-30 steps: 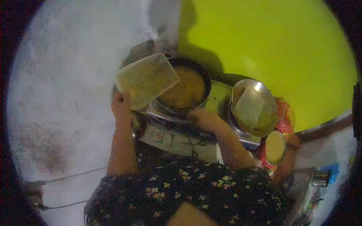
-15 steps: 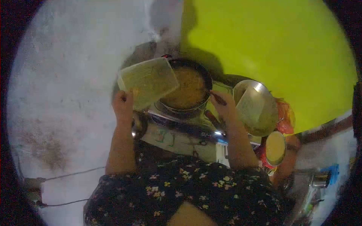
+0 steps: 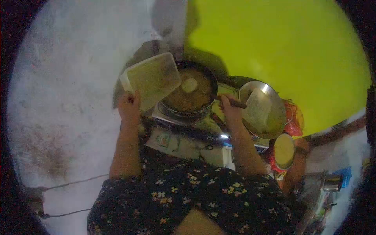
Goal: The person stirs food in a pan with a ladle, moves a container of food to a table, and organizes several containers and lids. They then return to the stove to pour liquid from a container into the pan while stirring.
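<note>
My left hand (image 3: 129, 106) is closed on the near left edge of a clear plastic container (image 3: 153, 81), which it holds tilted over the left side of a dark frying pan (image 3: 210, 73). Brownish food covers the pan's bottom, and a pale round piece (image 3: 189, 85) shows in its upper middle. At the pan's right rim, my right hand (image 3: 231, 111) grips the dark wooden handle of a cooking utensil (image 3: 239, 103). The utensil's head points into the pan and does not show clearly.
The pan rests on a gas stove (image 3: 184, 127) against the wall. To the right stand a large metal bowl (image 3: 270, 135) with a translucent flat piece inside, a red bag (image 3: 293, 119) and a round tub (image 3: 284, 151). A metal cup (image 3: 333, 184) is farther right.
A pale round piece now shows in the pan. The container has tilted a little and shifted up and left. The utensil's handle has swung and points more to the right.
</note>
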The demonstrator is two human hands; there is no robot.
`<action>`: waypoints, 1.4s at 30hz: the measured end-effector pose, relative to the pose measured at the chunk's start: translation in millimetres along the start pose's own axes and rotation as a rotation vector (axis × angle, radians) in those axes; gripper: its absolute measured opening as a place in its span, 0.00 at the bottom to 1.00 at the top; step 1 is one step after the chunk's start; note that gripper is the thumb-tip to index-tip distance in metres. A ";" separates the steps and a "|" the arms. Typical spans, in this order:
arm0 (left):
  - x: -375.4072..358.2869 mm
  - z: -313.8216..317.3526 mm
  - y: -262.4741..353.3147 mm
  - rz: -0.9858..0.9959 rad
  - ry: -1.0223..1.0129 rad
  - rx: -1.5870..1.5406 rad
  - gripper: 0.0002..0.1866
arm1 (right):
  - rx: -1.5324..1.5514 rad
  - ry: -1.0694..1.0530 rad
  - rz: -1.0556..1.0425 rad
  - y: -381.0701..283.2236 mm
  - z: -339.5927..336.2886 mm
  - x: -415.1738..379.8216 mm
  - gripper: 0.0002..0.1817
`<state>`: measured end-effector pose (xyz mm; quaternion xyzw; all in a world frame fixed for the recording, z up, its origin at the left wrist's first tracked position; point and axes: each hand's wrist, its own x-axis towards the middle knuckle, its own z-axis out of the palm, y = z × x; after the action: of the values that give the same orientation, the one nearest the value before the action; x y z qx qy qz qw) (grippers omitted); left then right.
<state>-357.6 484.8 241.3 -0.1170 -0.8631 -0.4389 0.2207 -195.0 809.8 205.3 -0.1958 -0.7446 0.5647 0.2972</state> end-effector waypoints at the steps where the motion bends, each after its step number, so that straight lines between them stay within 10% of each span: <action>1: 0.9 4.4 -10.6 0.007 -0.006 -0.015 0.21 | -0.057 -0.045 0.031 10.8 0.2 2.6 0.09; 25: 4.4 1.1 -8.5 0.034 0.062 -0.070 0.15 | -0.161 -0.010 0.157 38.5 12.2 8.7 0.11; 32: 10.3 10.6 -29.2 -0.057 0.055 -0.210 0.17 | -0.048 -0.076 -0.344 -3.7 5.0 -8.3 0.03; 42: 8.1 1.9 16.2 -0.060 0.032 -0.039 0.18 | -0.146 -0.099 0.256 -8.1 -3.8 -2.2 0.10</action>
<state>-358.8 496.0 255.7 -0.0882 -0.8539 -0.4638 0.2189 -190.5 808.8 213.3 -0.2821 -0.7665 0.5511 0.1708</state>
